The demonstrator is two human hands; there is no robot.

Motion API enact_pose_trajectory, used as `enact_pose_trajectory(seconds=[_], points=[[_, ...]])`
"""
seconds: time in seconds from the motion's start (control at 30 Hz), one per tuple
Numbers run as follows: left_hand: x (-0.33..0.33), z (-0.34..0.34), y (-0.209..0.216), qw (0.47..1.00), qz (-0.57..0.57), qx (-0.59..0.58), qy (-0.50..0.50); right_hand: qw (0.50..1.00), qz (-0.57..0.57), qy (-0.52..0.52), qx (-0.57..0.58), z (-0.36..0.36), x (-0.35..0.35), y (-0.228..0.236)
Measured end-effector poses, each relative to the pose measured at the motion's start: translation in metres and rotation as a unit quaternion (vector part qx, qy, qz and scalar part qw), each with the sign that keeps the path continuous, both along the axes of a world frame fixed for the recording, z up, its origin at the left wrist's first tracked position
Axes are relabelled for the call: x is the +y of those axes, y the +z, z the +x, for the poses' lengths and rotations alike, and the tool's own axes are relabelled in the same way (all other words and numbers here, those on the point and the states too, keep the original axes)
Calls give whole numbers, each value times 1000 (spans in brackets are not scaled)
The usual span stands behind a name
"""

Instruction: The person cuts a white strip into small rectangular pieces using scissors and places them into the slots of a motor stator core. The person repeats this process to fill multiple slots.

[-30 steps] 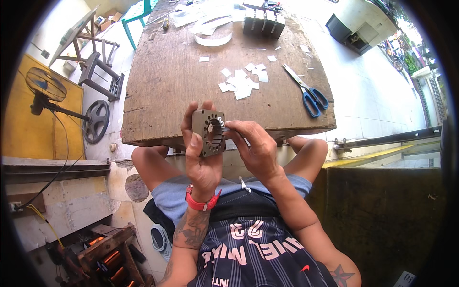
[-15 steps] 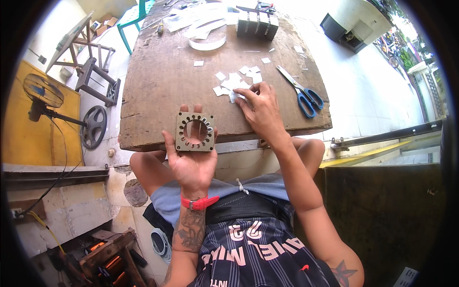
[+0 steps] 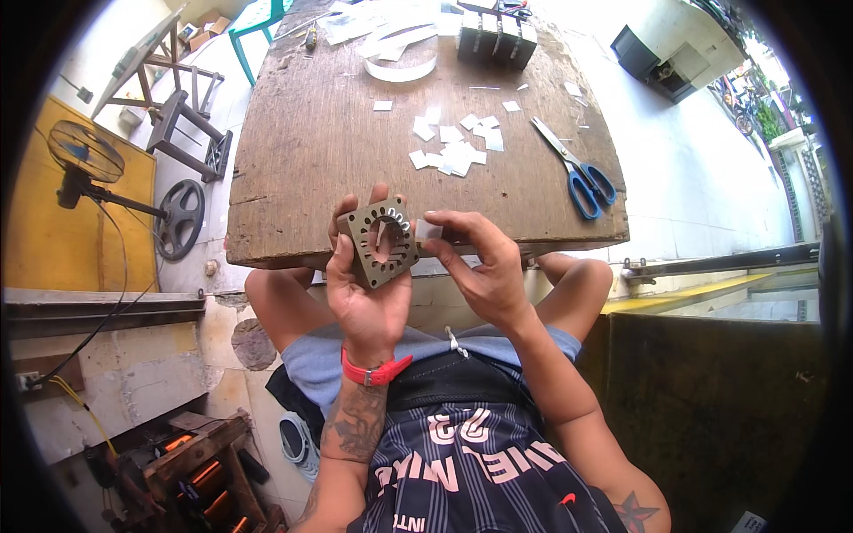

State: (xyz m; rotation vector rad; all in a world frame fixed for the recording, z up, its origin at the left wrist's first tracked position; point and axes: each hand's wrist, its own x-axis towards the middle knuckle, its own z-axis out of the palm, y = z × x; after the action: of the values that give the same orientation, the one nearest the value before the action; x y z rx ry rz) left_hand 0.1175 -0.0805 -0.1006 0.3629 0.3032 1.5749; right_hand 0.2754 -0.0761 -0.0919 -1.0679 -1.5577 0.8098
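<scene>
My left hand (image 3: pixel 369 311) holds a square metal stator core (image 3: pixel 358 250) with its fingers and thumb around it, tilted above my lap at the table's near edge. A ring of slots surrounds its round centre hole, and several slots on the upper right show white liners. Between the thumb and fingers of my right hand (image 3: pixel 489 274) is a small white paper slip (image 3: pixel 429 230), close beside the core's right side. Loose white paper slips (image 3: pixel 458 158) lie in a scattered pile on the wooden table (image 3: pixel 293 178) beyond my hands.
Blue-handled scissors (image 3: pixel 582 182) lie on the right of the table. Toward the far end are a curled white strip (image 3: pixel 400 71), white sheets (image 3: pixel 351 28) and dark blocks (image 3: pixel 496 43) in a row. A black fan (image 3: pixel 84 164) stands at the left.
My right hand has come back from the pile with a white paper slip, up to the stator core. My left hand has turned and tilted the core toward it.
</scene>
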Motion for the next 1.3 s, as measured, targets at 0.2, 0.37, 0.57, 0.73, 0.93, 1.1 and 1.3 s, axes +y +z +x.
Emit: enact_pose_trajectory(seconds=[0.2, 0.37, 0.57, 0.73, 0.93, 1.1, 1.3], points=[[-6, 7, 1, 994, 54, 84, 38, 972, 186, -45, -139, -2, 6, 6], [-8, 10, 2, 988, 66, 130, 48, 976, 163, -17, -142, -3, 3, 2], [-8, 7, 4, 989, 67, 131, 36, 964, 175, -4, -202, 4, -1, 3], [-8, 9, 6, 989, 62, 125, 45, 980, 146, -22, -136, -6, -1, -3], [-7, 8, 7, 990, 55, 120, 55, 987, 140, -55, -56, -14, -10, -10], [-5, 6, 5, 992, 40, 109, 50, 987, 114, -30, -111, -16, -20, -12], [-5, -1, 3, 991, 28, 122, 44, 990, 88, -6, -113, -20, -20, -15]])
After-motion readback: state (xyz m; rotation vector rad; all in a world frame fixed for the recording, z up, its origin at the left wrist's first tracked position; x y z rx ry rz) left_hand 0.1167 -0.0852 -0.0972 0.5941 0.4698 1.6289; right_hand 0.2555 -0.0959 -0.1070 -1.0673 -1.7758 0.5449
